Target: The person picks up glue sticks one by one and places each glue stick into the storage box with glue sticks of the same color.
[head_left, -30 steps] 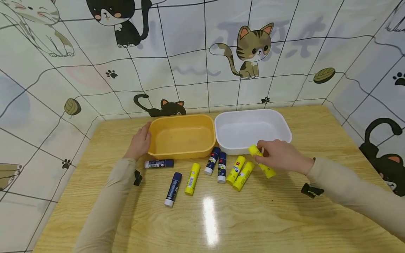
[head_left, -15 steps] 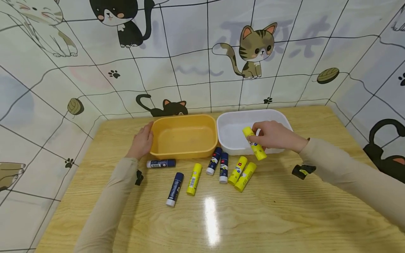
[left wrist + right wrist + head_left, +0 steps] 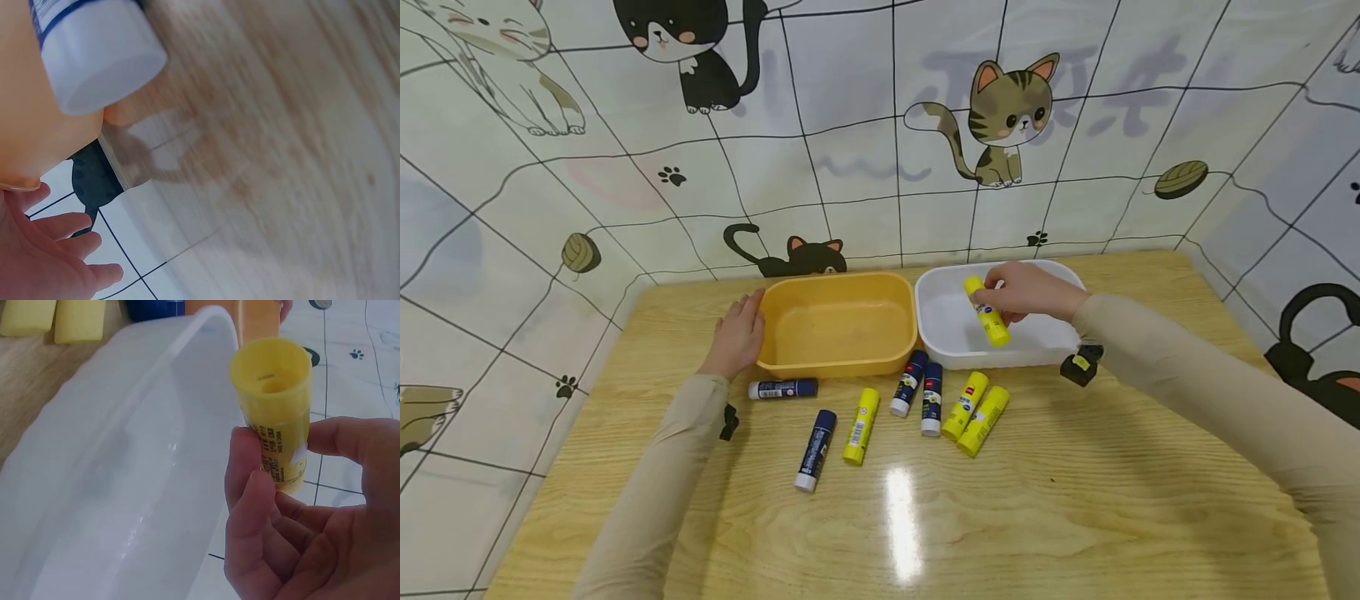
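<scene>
In the head view my right hand [image 3: 1030, 292] pinches a yellow glue stick [image 3: 987, 312] over the white tray [image 3: 947, 360]. The right wrist view shows that glue stick [image 3: 278, 425] held between thumb and fingers, its hollow end toward the camera. My left hand [image 3: 735, 337] rests against the left side of the orange tray [image 3: 835, 333]. Its fingers [image 3: 69, 225] look straight and spread in the left wrist view, touching the tray's outer wall. A blue glue stick with a white cap [image 3: 106, 62] looms close to that camera.
Before the trays lie blue glue sticks [image 3: 815, 450], one lying crosswise [image 3: 782, 389] by the orange tray. Three yellow glue sticks also lie on the wooden table [image 3: 1037, 517], one alone [image 3: 861, 427] and two side by side [image 3: 973, 412]. A cat-print cloth [image 3: 850, 183] hangs behind.
My right hand has lifted the yellow glue stick from the table's front area and carried it back and left over the white tray. My left hand stays at the orange tray.
</scene>
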### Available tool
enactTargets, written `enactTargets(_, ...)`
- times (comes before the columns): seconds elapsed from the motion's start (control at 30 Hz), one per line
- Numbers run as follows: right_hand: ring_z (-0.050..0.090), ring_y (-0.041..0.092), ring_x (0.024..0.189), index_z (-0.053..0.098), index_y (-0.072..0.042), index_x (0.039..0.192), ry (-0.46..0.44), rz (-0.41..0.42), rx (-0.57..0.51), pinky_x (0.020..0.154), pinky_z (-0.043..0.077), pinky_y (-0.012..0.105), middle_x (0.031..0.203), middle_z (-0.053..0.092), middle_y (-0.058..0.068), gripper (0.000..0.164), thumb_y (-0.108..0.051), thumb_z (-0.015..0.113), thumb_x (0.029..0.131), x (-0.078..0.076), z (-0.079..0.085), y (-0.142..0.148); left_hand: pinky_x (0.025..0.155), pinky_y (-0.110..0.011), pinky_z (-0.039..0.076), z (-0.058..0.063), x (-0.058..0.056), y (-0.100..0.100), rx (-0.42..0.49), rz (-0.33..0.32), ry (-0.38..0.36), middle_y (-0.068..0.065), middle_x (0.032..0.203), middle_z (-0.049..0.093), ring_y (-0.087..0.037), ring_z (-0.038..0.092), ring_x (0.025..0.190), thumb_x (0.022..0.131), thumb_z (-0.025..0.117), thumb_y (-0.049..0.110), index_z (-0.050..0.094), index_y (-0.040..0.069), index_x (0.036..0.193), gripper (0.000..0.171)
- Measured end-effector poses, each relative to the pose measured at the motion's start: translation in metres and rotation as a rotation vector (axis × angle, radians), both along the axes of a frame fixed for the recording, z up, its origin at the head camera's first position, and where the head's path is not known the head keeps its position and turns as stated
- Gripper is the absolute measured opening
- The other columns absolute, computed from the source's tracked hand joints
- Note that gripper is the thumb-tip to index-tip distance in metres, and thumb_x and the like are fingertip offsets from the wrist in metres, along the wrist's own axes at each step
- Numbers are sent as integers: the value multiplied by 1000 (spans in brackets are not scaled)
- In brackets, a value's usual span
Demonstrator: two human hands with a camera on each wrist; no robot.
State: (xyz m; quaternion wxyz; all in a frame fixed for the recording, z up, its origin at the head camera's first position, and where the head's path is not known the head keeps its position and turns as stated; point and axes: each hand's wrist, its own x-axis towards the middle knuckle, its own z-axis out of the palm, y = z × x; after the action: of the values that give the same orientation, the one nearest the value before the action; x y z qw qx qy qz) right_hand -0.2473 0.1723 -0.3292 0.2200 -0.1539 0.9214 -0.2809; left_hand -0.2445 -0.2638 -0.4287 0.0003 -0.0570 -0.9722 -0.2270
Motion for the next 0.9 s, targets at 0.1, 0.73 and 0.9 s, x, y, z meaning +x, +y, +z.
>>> enactTargets(0.1, 62, 25, 73, 59, 6, 110, -30, -16, 1, 72, 54, 37, 75, 61, 8, 41, -33, 53, 97, -8, -2, -2, 106, -68, 10, 0, 0, -1, -2, 1, -4, -31, 152, 21, -50, 15, 139, 105, 23, 19, 21, 3, 153, 50)
enactTargets(0.73, 64, 12, 64, 62, 2, 101, -266, 21, 236, 64, 53, 25, 80, 69, 8, 32, -29, 55, 96, -67, -29, -24, 107, -67, 9, 3, -7, 2, -45, 2, -59, -30, 152, 22, -49, 14, 140, 105, 22, 20, 17, 6, 154, 51)
enactTargets(0.9, 65, 11, 65, 63, 1, 95, -290, 39, 280, 64, 49, 22, 80, 71, 7, 33, -31, 55, 95, -71, -27, -31, 107, -67, 9, 2, -6, 2, -45, 8, -62, -29, 152, 23, -49, 14, 140, 105, 22, 20, 18, 7, 155, 51)
